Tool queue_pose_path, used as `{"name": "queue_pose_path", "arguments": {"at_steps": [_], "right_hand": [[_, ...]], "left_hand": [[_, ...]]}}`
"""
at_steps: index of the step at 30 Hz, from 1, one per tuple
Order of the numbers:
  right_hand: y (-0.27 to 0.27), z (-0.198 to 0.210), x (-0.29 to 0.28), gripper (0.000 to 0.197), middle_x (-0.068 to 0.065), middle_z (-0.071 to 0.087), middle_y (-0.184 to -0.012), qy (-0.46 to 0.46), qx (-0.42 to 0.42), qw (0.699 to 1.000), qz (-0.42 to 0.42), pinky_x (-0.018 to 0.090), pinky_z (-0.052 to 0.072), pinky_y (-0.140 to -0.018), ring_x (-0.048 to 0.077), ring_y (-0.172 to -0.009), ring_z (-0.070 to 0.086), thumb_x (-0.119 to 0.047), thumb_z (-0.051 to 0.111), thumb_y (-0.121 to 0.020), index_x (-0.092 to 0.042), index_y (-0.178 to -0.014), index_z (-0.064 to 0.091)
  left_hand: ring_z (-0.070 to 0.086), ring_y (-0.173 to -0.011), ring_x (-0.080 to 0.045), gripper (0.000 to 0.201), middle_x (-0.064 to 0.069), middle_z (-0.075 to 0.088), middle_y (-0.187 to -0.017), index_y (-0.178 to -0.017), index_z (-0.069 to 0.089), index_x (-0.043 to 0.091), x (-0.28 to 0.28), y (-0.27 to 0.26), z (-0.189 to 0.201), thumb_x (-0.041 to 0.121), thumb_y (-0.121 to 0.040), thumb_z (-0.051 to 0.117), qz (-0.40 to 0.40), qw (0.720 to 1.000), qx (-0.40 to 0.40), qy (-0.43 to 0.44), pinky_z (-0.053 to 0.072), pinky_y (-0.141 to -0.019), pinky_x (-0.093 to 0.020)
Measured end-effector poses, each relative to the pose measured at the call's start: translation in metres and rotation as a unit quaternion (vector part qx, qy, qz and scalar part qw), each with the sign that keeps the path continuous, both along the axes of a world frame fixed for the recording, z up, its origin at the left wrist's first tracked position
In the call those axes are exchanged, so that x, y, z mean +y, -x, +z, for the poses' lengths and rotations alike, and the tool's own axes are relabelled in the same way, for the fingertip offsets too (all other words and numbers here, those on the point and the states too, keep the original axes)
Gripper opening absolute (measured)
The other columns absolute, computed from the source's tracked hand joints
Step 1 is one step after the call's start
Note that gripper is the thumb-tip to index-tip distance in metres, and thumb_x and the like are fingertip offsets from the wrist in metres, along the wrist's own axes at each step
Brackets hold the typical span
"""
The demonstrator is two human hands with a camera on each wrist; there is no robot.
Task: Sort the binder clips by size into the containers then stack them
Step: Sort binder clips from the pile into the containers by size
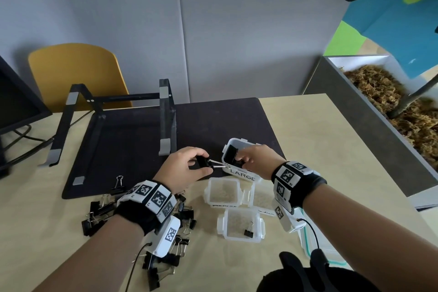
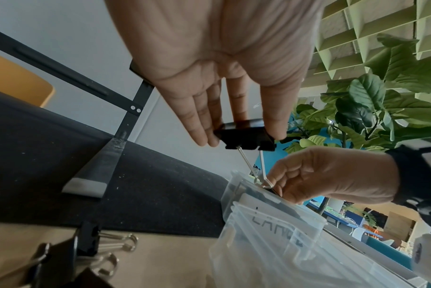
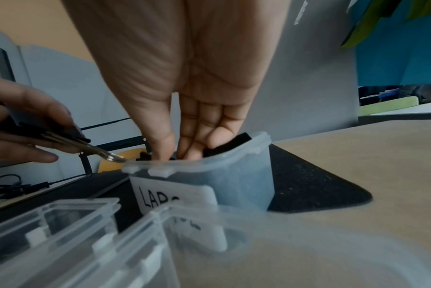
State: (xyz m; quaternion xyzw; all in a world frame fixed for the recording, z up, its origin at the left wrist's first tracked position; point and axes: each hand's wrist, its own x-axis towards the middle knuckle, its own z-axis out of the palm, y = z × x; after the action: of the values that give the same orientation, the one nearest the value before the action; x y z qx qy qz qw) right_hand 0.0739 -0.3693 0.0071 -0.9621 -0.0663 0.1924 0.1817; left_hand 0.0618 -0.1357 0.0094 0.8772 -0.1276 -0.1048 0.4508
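— Pinched between thumb and fingers, that was how the left hand [image 1: 183,168] held a big black clip [image 2: 245,136], wasn't it?

— Yes. Its wire handles [image 2: 256,171] pointed right, their tips just at the rim of the box marked LARGE [image 1: 241,170].

— What lay furthest left on the table [image 1: 308,130]?

— A pile of black clips [image 1: 99,211] under and around the left wrist, with one clip [image 1: 118,185] standing at the near edge of the dark mat [image 1: 213,121]. A black metal stand [image 1: 113,121] sat on that mat, a yellow chair [image 1: 75,71] behind it.

— And right of the pile?

— Three clear tubs near the front: one [image 1: 222,192] just below the LARGE box, another [image 1: 260,197] beside it, mostly behind the right wrist, and a third [image 1: 240,225] nearest, with a single small clip [image 1: 248,230] inside.

— And the right hand [image 1: 257,157]?

— It reached down into the LARGE box, where another black clip [image 1: 231,153] stood against the left wall. The fingertips [image 3: 192,150] were in among the black clips there, thumb opposite the fingers, but whether they actually clamped one I could not tell.

— Furthest right?

— A grey planter [image 1: 355,114] with dry moss, beside the table.
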Motion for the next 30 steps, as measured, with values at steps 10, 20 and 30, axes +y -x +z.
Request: {"name": "queue_pose_path", "arguments": {"at_steps": [10,20,30], "right_hand": [[-0.003,0.001,-0.002,0.027,0.005,0.067,-0.109,0.050,-0.001,0.998,0.040,0.035,0.046,-0.094,0.026,-0.106,0.057,-0.011,0.046,-0.089,-0.014,-0.102,0.069],[-0.003,0.000,-0.045,0.025,0.008,0.053,-0.119,-0.043,-0.073,0.989,-0.118,0.024,0.047,-0.081,0.022,-0.100,0.055,-0.014,0.053,-0.090,-0.019,-0.110,0.066],[0.006,-0.010,-0.044,0.035,0.002,0.054,-0.129,-0.072,-0.052,0.988,-0.124,0.029,0.041,-0.095,0.021,-0.106,0.055,-0.025,0.062,-0.086,-0.022,-0.121,0.061]], "left_hand": [[0.054,-0.097,0.010,0.029,0.019,0.056,-0.104,-0.106,0.064,0.024,-0.004,-0.008,0.000,0.020,-0.078,0.075,0.002,1.000,-0.016,0.011,0.040,-0.082,0.004],[0.055,-0.114,-0.011,0.031,0.007,0.059,-0.122,-0.116,0.060,0.022,-0.041,-0.034,0.007,0.026,-0.086,0.066,-0.090,0.991,-0.032,-0.090,0.042,-0.102,-0.026],[0.054,-0.107,-0.015,0.032,0.006,0.046,-0.145,-0.120,0.055,0.021,-0.077,-0.064,-0.002,0.020,-0.089,0.062,-0.147,0.976,-0.002,-0.164,0.041,-0.103,-0.034]]}}
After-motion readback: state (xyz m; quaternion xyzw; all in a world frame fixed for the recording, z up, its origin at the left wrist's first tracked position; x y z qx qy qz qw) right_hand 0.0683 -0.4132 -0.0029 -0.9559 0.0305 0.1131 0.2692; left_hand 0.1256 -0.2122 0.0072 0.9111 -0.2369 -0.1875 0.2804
